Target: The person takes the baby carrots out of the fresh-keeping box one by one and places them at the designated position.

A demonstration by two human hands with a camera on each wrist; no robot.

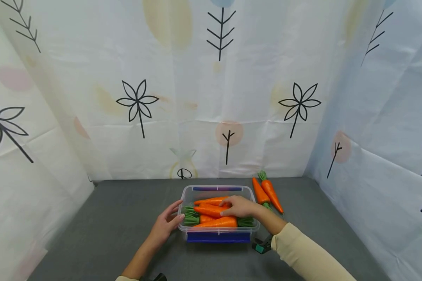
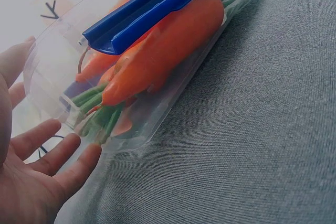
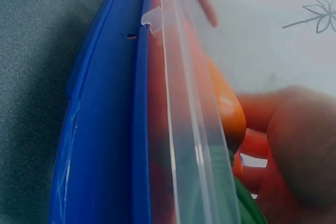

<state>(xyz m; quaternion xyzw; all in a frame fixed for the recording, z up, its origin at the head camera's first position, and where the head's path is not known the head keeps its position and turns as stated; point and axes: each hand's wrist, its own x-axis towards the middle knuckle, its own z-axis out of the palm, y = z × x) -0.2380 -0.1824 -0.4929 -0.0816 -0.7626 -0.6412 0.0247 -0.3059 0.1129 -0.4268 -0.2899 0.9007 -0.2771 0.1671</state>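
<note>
A clear plastic box (image 1: 218,230) with blue clasps (image 2: 157,17) holds several orange carrots (image 1: 216,223) with green tops. At its left end my left hand (image 1: 166,223) rests against the rim, thumb over the edge and the other fingers spread along the outer wall. In the left wrist view those fingers are nearly straight. My right hand (image 1: 240,207) reaches over the box's right side and grips an upper carrot (image 1: 208,210), thumb on the near side and fingers on the far side. The right wrist view shows the fingers partly behind an orange carrot (image 3: 227,109).
Two more carrots (image 1: 271,193) lie on the grey table (image 1: 133,218) just beyond the box's right back corner. White patterned curtains (image 1: 197,89) surround the table at the back and both sides. A dark device with a teal patch (image 1: 260,248) sits by the right wrist.
</note>
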